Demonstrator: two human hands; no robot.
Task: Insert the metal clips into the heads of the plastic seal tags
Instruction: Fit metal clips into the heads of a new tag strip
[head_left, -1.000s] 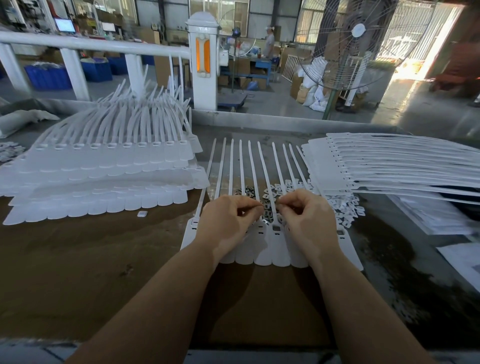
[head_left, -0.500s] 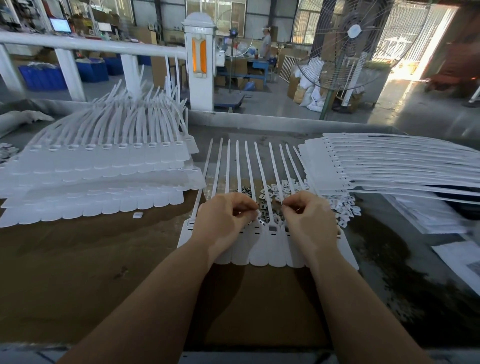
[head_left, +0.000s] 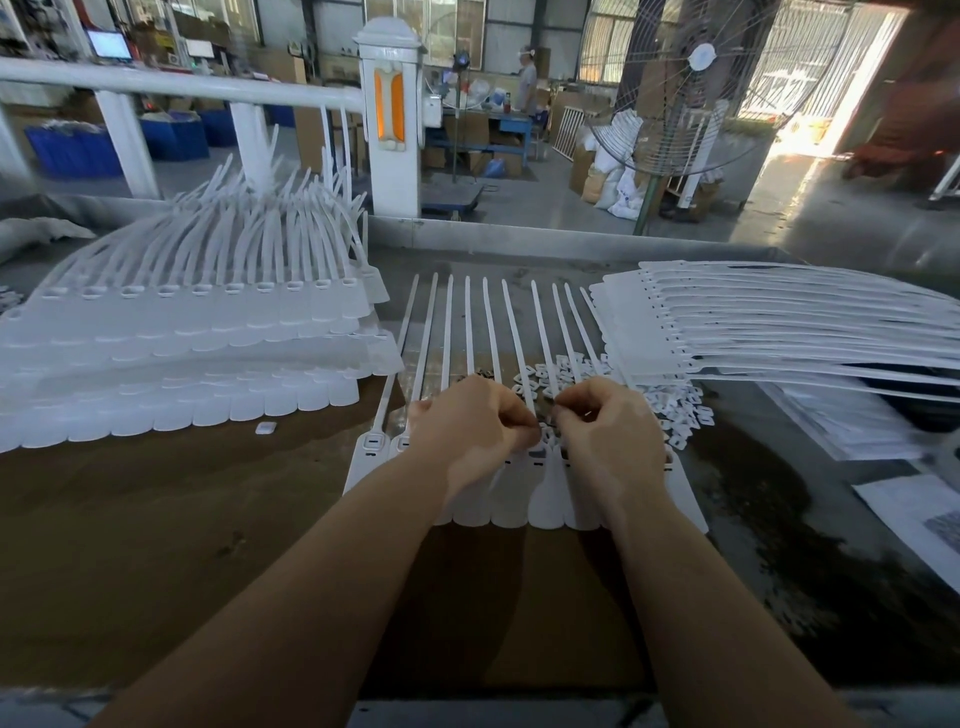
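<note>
White plastic seal tags lie in a joined row at the frame's centre on the brown desk, with loose white pieces scattered just beyond. Since a second ago both hands have barely shifted along the heads. The left hand and right hand are curled, fingertips pinched together; any clip between them is hidden. Insertion looks mid-row.

white seal tags fanned flat, clips heaped beside
</note>
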